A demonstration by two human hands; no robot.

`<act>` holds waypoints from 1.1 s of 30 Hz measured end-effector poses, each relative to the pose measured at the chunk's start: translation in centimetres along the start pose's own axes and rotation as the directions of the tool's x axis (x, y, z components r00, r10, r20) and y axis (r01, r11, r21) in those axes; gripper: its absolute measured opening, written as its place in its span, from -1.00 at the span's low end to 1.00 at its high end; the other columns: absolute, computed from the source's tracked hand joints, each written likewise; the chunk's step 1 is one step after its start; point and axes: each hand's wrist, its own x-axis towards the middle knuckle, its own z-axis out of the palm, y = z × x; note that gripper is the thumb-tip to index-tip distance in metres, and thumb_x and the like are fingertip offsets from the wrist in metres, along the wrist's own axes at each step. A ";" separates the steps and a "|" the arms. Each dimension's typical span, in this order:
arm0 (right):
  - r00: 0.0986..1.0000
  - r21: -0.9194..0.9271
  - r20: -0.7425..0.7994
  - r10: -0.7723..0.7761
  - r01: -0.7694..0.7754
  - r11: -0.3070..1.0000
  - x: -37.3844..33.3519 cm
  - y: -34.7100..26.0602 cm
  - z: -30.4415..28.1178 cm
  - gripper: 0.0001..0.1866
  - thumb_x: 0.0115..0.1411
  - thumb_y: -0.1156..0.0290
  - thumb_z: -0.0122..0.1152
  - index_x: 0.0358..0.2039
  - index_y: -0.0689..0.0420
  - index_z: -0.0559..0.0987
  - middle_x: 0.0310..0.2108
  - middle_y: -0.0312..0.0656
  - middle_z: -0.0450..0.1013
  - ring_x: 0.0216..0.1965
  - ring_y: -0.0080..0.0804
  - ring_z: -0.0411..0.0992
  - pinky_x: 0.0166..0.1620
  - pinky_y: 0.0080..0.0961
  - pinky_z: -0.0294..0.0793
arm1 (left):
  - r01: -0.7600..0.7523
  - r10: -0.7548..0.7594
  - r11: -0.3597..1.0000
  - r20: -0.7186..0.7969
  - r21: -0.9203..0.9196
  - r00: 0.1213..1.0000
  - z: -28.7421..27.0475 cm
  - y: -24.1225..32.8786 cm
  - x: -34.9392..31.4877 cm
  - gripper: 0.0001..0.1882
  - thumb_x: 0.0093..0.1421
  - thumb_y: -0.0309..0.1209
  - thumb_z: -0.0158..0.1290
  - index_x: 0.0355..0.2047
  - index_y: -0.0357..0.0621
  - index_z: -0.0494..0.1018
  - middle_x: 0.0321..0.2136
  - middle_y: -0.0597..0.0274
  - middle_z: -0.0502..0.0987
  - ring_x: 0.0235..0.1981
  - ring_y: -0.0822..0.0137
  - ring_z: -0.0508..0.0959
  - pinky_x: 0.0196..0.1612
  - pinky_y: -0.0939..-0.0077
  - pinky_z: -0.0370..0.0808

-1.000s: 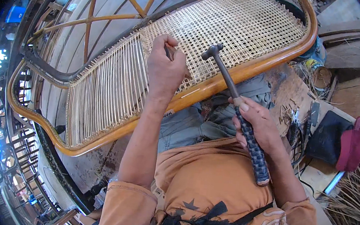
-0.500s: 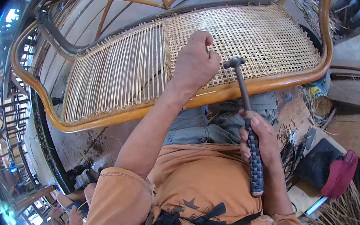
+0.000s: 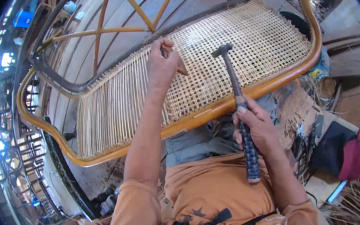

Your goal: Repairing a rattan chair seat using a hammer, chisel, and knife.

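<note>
My left hand (image 3: 162, 68) is closed around a small brown wooden piece (image 3: 182, 66) with a slanted end. It is just above the woven seat, beside the line where the open cane strands (image 3: 114, 100) meet the tight checkered weave (image 3: 241, 41). In my right hand (image 3: 256, 123) is a hammer (image 3: 233, 72), gripped by its dark wrapped handle. Its metal head hangs over the checkered weave, to the right of my left hand. The seat belongs to a bent rattan frame (image 3: 216, 108) lying across my lap.
To the right are a dark and maroon cloth item (image 3: 340, 150), pliers (image 3: 300, 130) and a heap of loose cane strips (image 3: 354, 203). Crossed rattan poles (image 3: 132, 5) stand on the far side. A blue container (image 3: 23, 19) is at the far left.
My left hand has moved left and farther along the weave seam, and the wooden piece now shows in it. The hammer has shifted slightly left and away from me. The view has turned.
</note>
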 end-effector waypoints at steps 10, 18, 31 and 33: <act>0.998 -0.098 -0.048 0.035 -0.039 0.994 2.2 0.4 0.3 -0.81 0.28 0.27 -0.10 -0.18 0.08 0.35 -0.62 -0.35 0.27 -0.79 -0.62 0.26 -0.75 -0.68 0.24 | 0.074 -0.076 0.980 0.005 0.185 0.997 2.0 -1.6 0.7 -0.78 -0.04 -0.53 -0.03 -0.32 -0.18 0.32 -0.67 0.29 0.31 -0.65 0.43 0.34 -0.49 0.47 0.34; 0.984 0.078 -0.047 0.175 -0.171 0.982 3.2 0.3 2.3 -0.66 0.30 0.16 -0.14 -0.02 0.06 0.32 -0.58 -0.36 0.29 -0.77 -0.60 0.25 -0.76 -0.64 0.24 | -0.053 0.015 0.941 0.116 0.335 0.993 3.3 -1.0 0.8 -0.76 -0.04 -0.46 -0.06 -0.31 -0.23 0.33 -0.36 -0.13 0.45 -0.34 -0.10 0.48 -0.22 0.14 0.40; 0.954 0.009 0.074 0.289 -0.291 0.957 3.3 -0.4 1.6 -0.77 0.29 0.17 -0.14 -0.20 0.05 0.32 -0.58 -0.37 0.29 -0.77 -0.63 0.24 -0.78 -0.63 0.22 | -0.028 -0.005 0.929 0.087 0.370 0.996 2.8 -1.2 0.7 -0.78 -0.05 -0.47 -0.07 -0.33 -0.21 0.33 -0.46 -0.08 0.44 -0.43 0.00 0.49 -0.32 0.20 0.41; 0.988 0.009 -0.045 0.148 -0.147 0.989 3.1 -0.1 1.9 -0.79 0.29 0.18 -0.15 -0.24 0.05 0.32 -0.58 -0.37 0.29 -0.77 -0.63 0.23 -0.78 -0.64 0.22 | -0.089 0.063 0.926 0.081 0.367 0.995 3.0 -1.1 0.8 -0.78 -0.05 -0.48 -0.07 -0.32 -0.20 0.33 -0.50 -0.06 0.44 -0.48 0.02 0.48 -0.35 0.21 0.41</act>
